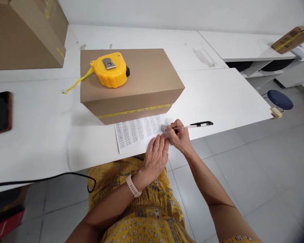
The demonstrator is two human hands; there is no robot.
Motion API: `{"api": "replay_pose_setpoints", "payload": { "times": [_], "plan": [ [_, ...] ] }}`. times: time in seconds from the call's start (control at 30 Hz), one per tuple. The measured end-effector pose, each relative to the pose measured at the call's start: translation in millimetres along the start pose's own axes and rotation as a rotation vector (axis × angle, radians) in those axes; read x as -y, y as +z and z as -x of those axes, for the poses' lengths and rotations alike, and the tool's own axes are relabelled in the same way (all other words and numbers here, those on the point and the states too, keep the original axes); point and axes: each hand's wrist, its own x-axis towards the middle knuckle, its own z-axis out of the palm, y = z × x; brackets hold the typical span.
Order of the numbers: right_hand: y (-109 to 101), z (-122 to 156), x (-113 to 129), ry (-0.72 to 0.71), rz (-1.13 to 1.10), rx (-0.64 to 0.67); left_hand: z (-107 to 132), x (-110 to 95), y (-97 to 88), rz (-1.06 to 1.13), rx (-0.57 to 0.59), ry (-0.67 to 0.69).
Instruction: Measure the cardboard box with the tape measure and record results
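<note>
Head view: your right hand (178, 135) grips a pen (198, 125), nib at the paper (141, 145); your left hand (155, 156) lies flat on its near right part, grasping nothing. Handwritten columns (133, 130) look largely filled; the paper's lower strip is blank. Paper: near the white desk (53, 135)'s front edge, before a carton (147, 72) bearing a yellow tape measure (111, 74). Phone (0, 113), far left. Room: grey tiled floor (233, 168), blue stool (280, 99) at right.

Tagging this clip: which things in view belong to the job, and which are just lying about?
Job:
pen, in the right hand
paper, under the left hand
likely the tape measure and the box beneath it

Apparently lying about:
phone
cable
stool
far-left box
</note>
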Motion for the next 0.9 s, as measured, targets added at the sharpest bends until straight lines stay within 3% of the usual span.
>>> {"api": "replay_pose_setpoints", "payload": {
  "times": [0.9],
  "plan": [
    [-0.6, 1.3, 0.2, -0.016, 0.046, -0.038, -2.9, -2.4, -5.1, -0.010, 0.091, -0.012]
  ]
}}
